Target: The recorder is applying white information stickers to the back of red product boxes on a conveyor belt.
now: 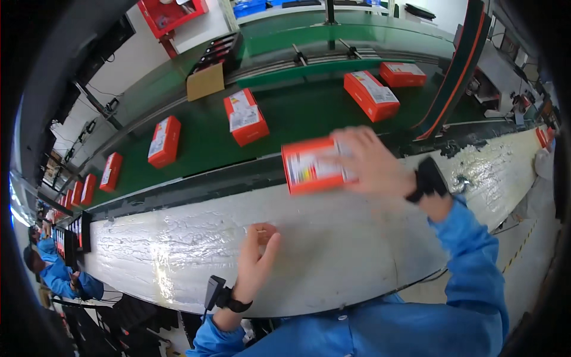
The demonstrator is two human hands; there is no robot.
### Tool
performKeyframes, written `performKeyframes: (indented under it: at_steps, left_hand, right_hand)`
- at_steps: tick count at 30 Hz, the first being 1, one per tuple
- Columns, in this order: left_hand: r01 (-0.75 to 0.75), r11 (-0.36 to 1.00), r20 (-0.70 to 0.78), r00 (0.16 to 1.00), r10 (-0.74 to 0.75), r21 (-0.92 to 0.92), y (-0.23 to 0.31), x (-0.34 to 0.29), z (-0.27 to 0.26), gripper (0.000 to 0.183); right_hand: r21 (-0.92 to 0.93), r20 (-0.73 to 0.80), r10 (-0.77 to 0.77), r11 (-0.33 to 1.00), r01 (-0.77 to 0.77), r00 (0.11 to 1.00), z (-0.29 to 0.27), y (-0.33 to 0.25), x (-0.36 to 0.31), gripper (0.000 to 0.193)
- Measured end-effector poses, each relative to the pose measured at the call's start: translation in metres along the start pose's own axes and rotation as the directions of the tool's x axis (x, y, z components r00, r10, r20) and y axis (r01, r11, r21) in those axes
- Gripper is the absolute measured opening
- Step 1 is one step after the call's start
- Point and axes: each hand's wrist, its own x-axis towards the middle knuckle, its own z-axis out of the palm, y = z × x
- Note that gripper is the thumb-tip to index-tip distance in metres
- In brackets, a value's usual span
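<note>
My right hand [372,160], slightly blurred, grips the right end of an orange-red cardboard box [312,166] with white labels on its upper face. The box is held over the far edge of the pale worktable [333,250], beside the green conveyor belt [202,137]. Over the table's middle is my left hand [259,253], its fingers loosely curled and the thumb apart, with nothing seen in it. On the belt beyond lie more boxes of the same kind, one labelled box [245,118] ahead and another labelled box [370,98] to the right.
A dark upright post with an orange stripe [455,77] stands at the belt's right. Further along the belt's left are several red boxes [111,171]. A black tray [220,50] with a brown cardboard flap [205,82] sits behind. A co-worker in blue [59,271] is at the far left.
</note>
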Motion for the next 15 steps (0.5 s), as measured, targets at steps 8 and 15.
performKeyframes:
  at_steps: [8, 15]
  left_hand:
    - [0.018, 0.999, -0.040, 0.999, -0.016, 0.049, -0.014, -0.002, -0.001, 0.018]
    - [-0.003, 0.991, 0.138, 0.990, -0.016, 0.135, 0.010, 0.025, 0.013, 0.030]
  right_hand:
    - [-0.304, -0.089, 0.679, 0.678, -0.669, 0.729, 0.039, 0.193, 0.048, 0.099]
    - [0.101, 0.115, 0.866, 0.477, -0.873, 0.487, 0.039, 0.218, -0.023, 0.089]
